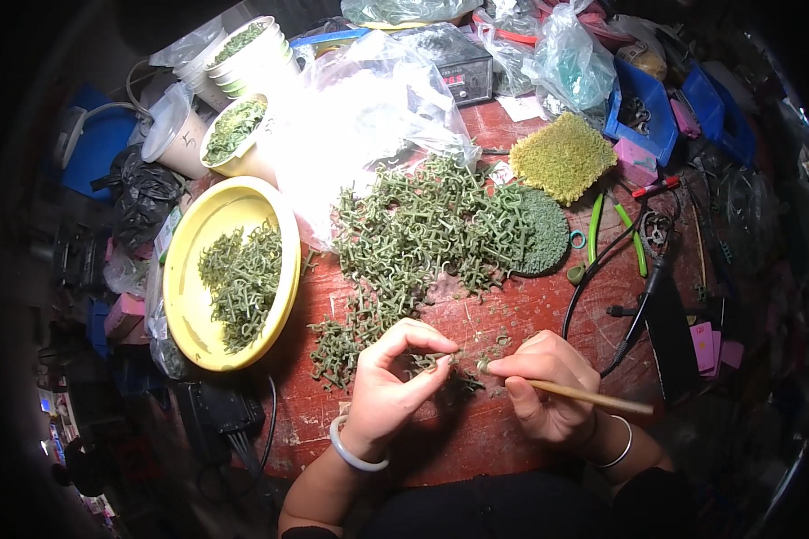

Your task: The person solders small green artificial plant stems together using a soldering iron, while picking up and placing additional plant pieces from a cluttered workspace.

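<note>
My left hand [394, 382], a pale bangle on its wrist, has thumb and forefinger brought together near the table's front; what lies between them is too small to make out. My right hand [553, 386] grips a thin wooden stick [593, 395], its free end slanting down to the right. A small greenish lump [484, 366] shows at the fingertips of that hand, facing the left fingers. Beyond both hands spreads a large heap of small green hook-shaped pieces [431, 220]. More such pieces [243, 283] lie in a yellow basin [180, 314] at the left.
Right of the heap are a round green bumpy pad [546, 234], a yellow bumpy block [564, 158] and green-handled pliers [595, 229]. A black cable [634, 328] curves beside my right hand. Cups [234, 135], clear plastic bags [571, 58], a display box [463, 67] and blue bins [640, 121] crowd the back.
</note>
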A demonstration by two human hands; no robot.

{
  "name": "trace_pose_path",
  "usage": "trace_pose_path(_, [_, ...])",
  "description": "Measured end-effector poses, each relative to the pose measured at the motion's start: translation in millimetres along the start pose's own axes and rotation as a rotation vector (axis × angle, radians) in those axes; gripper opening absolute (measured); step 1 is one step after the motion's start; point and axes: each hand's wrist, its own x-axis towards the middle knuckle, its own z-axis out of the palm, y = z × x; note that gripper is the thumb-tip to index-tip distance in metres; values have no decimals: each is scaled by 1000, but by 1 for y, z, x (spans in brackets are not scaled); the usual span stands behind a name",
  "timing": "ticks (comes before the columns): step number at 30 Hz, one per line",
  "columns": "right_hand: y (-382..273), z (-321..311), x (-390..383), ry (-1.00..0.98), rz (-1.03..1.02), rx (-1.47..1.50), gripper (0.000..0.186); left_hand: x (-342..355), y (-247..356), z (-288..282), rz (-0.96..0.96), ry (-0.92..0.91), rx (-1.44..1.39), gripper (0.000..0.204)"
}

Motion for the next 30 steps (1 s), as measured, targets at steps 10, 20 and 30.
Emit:
trace_pose_path(10, [-2,-3,2,-13,72,150,15,0,-1,-4,-90,-73,-140,16])
trace_pose_path(20, [-1,0,0,-21,1,75,19,-1,3,-3,-137,-101,-201,15])
trace_pose_path(30, [-1,-1,-1,-4,2,54,19,-1,0,-3,-146,-97,-224,16])
